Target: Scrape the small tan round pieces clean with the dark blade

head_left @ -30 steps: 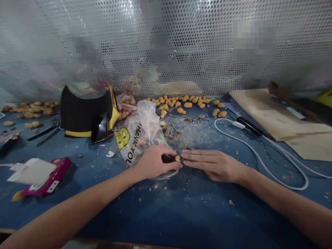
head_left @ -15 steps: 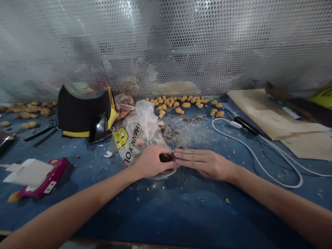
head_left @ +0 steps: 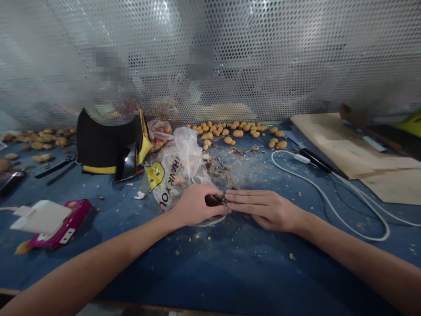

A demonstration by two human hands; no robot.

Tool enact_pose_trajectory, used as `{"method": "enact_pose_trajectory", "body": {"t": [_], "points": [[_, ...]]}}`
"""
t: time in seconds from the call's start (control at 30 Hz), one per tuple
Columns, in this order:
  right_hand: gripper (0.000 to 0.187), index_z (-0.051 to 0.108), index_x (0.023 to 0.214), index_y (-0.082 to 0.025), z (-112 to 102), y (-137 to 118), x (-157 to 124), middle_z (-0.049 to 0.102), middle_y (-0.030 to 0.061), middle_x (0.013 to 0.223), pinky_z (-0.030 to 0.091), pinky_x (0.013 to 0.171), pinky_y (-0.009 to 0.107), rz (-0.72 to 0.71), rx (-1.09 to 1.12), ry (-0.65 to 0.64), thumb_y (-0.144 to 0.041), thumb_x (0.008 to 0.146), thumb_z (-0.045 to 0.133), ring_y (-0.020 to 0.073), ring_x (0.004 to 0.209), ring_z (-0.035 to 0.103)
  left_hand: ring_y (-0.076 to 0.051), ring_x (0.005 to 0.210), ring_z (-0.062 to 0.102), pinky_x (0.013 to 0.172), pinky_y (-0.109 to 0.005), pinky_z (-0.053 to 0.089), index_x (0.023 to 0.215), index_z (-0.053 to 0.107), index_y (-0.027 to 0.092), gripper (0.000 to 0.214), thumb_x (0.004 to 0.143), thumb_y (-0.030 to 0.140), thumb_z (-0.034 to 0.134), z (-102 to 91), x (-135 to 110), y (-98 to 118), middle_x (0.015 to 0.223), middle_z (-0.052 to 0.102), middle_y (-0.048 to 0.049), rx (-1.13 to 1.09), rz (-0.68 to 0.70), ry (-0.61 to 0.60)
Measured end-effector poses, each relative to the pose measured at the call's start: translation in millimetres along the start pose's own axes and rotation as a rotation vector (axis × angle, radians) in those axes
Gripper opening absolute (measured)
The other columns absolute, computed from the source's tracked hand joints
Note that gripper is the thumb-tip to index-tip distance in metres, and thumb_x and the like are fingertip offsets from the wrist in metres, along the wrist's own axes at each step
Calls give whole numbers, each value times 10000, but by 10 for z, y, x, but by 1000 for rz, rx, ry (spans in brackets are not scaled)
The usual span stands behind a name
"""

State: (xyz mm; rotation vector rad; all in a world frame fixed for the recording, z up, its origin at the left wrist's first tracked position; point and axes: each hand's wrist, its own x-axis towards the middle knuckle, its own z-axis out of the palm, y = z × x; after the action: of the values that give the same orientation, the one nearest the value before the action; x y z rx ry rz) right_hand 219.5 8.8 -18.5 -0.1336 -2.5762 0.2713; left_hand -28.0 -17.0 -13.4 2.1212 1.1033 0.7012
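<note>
My left hand curls around a small dark brown pod, which shows a pale streak near its tip. My right hand lies flat-fingered on the blue mat, its fingertips pressed against the pod's end. The thumb of my right hand is hidden. Under both hands is the edge of a clear plastic bag printed with a yellow smiley and "THANK YOU". Beyond it lies a scattered group of peeled tan pods.
A black-and-yellow pouch and a phone stand left of the bag. A white cable loops right, near a cardboard sheet. A pink case lies front left. Perforated metal screen stands behind. Shell bits litter the mat.
My hands stay together on the pod, their fingers shifting slightly. The view has swayed a little, and the pod's pale tip looks narrower than a second ago.
</note>
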Motion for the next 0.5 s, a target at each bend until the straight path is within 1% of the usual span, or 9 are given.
{"method": "enact_pose_trajectory", "body": {"t": [0.07,0.27,0.5], "points": [[585,446,1439,-153,-8,5,-18,584,103,1364,467,1086,400,-2,6,1,19,880,421,211,1345,456,-156,798,645,708,-270,445,855,713,217,233,793,441,711,-4,-1,4,863,722,4,-5,-6,-4],[582,432,1446,-137,24,5,28,574,115,1373,444,1110,399,7,-2,-5,17,885,447,210,1357,441,-153,763,634,664,-260,428,820,705,207,255,784,459,710,-17,4,8,829,717,10,12,-31,-18],[598,437,1444,-156,-18,-5,3,583,99,1366,447,1108,397,-5,4,-8,25,874,424,197,1352,450,-159,790,634,696,-262,438,846,713,209,269,778,469,717,-14,10,18,874,721,-2,-6,-38,-16]]}}
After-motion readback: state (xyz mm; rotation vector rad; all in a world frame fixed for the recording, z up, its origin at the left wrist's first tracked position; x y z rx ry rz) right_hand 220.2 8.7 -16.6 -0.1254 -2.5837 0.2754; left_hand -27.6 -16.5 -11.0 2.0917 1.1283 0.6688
